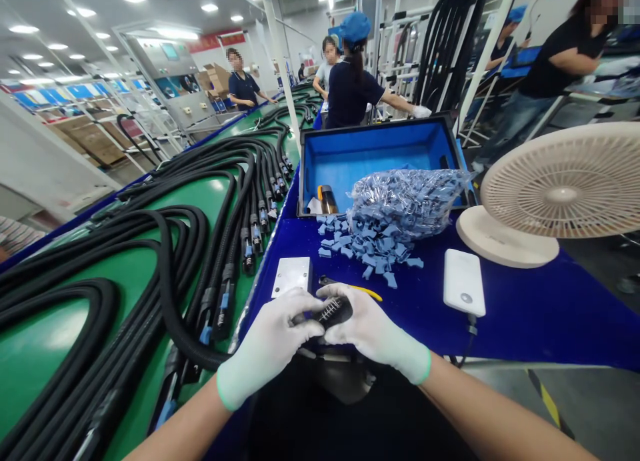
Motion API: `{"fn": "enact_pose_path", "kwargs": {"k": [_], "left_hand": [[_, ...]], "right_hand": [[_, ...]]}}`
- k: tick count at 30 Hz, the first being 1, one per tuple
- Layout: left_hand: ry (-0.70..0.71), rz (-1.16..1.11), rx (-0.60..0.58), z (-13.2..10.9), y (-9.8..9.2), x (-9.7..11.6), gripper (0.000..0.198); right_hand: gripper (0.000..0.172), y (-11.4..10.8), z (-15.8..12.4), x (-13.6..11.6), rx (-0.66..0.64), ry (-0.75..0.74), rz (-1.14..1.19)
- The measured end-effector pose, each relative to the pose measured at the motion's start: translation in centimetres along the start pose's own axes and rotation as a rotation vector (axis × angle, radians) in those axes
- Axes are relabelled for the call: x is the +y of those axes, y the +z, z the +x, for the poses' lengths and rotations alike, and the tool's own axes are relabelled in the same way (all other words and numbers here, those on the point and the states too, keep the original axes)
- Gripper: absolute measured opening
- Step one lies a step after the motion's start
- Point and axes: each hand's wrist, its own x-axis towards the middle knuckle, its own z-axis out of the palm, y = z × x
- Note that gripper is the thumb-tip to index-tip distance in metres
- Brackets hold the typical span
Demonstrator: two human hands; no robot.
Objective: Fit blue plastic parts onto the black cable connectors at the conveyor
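Observation:
Both of my hands wear white gloves and meet at the near edge of the blue table. My left hand and my right hand are closed around a black ribbed hose end held between them. Just behind my hands lie a white plate and a yellow-handled tool. A heap of small blue plastic pieces spills from a clear bag further back.
Black corrugated hoses with blue-tipped connectors cover the green conveyor on the left. A blue open box, a white fan and a white power bank stand on the table. Several people work behind.

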Motion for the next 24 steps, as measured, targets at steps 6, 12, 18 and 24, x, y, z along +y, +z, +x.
{"fn": "enact_pose_path", "kwargs": {"k": [6, 12, 18, 24], "left_hand": [[0.316, 0.023, -0.094, 0.0, 0.0, -1.1, 0.015], [-0.08, -0.193, -0.084, 1.4, 0.7, -1.8, 0.091], [-0.081, -0.104, 0.041, 2.0, 0.6, -1.3, 0.074], [-0.187, -0.32, 0.277, -3.2, 2.1, -0.9, 0.02]], "right_hand": [[0.06, 0.0, 0.2, 0.1, -0.053, -0.004, 0.007], [0.059, 0.3, -0.6, -0.2, -0.008, 0.004, 0.003], [0.049, 0.2, 0.1, -0.2, 0.116, -0.028, 0.059], [0.04, 1.9, -0.7, 0.2, 0.26, -0.127, 0.233]]}}
